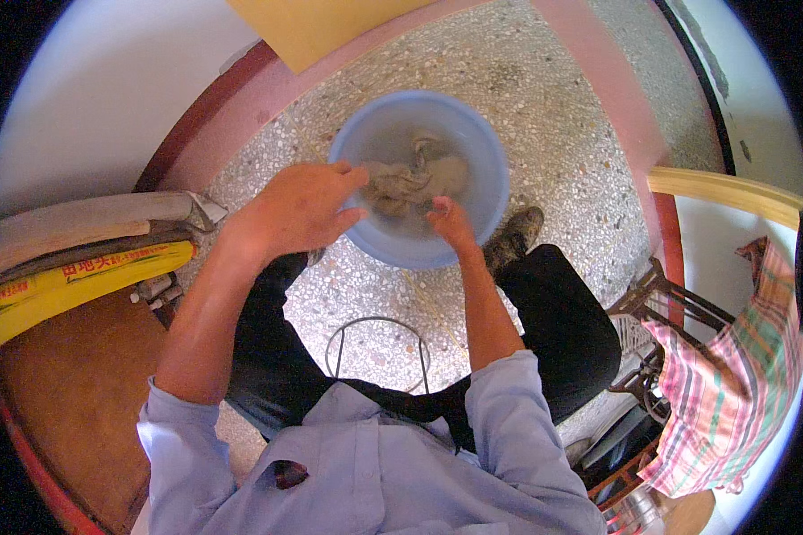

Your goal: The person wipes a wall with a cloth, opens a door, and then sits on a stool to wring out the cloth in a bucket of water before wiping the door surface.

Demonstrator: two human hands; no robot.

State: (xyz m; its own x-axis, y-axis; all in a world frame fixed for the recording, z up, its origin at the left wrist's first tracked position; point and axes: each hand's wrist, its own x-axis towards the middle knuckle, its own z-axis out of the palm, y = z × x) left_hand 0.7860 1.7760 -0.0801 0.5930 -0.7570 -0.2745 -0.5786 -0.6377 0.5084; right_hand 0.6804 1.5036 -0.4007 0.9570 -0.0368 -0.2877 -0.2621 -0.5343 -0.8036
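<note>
A round light-blue plastic basin (pixel 498 180) sits on the floor before me, holding cloudy water. A wet, greyish-brown cloth (pixel 401 186) lies bunched in it, partly under the water. Over the basin's left rim is my left hand (pixel 308 204), its thumb apart from its fingers and nothing visible between them. My right hand (pixel 452 224) reaches over the near right rim to the water beside the cloth. Its fingers are curled, and whether they pinch any cloth is not clear.
Speckled terrazzo floor (pixel 555 140) surrounds the basin. My right shoe (pixel 518 234) stands close to its rim, and a round metal stool frame (pixel 378 321) shows between my legs. Left are yellow printed packaging (pixel 87 277) and a brown surface (pixel 80 388); right, a checked cloth (pixel 729 381) covers a dark metal-framed stand (pixel 676 297).
</note>
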